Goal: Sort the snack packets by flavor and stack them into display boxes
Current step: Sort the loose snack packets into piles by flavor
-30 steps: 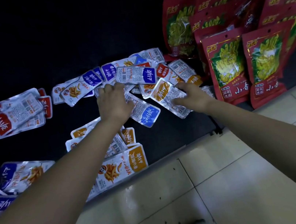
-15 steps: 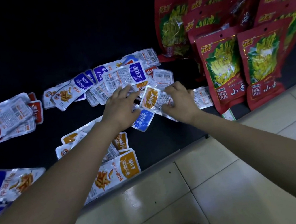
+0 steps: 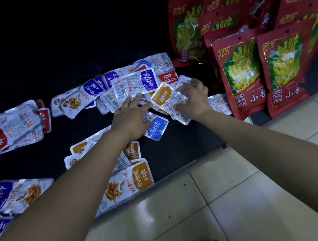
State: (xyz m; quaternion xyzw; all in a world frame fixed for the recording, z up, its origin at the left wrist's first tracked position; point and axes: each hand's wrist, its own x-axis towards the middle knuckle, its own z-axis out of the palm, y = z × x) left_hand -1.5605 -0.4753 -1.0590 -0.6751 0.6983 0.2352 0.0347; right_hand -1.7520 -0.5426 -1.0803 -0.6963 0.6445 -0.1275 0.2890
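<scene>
Since the earlier frame the right hand (image 3: 193,99) has been drawing an orange packet (image 3: 166,98) up out of the loose heap, and it is now pinching the packet's clear end with curled fingers and thumb while the orange label end is pointing up and away to the left. The packet's long axis is running diagonally, from far-left down to near-right, across the gap between the two hands. The left hand (image 3: 130,120) is lying flat with fingers straight and spread, resting on the heap and holding nothing (a blue packet (image 3: 157,127) is poking out just beside its thumb side). The pile of orange packets (image 3: 136,178) is sitting nearer the person on the black mat (image 3: 188,142), partly under the left forearm, so the left hand is probably the closer one and the right would be reaching across.
</scene>
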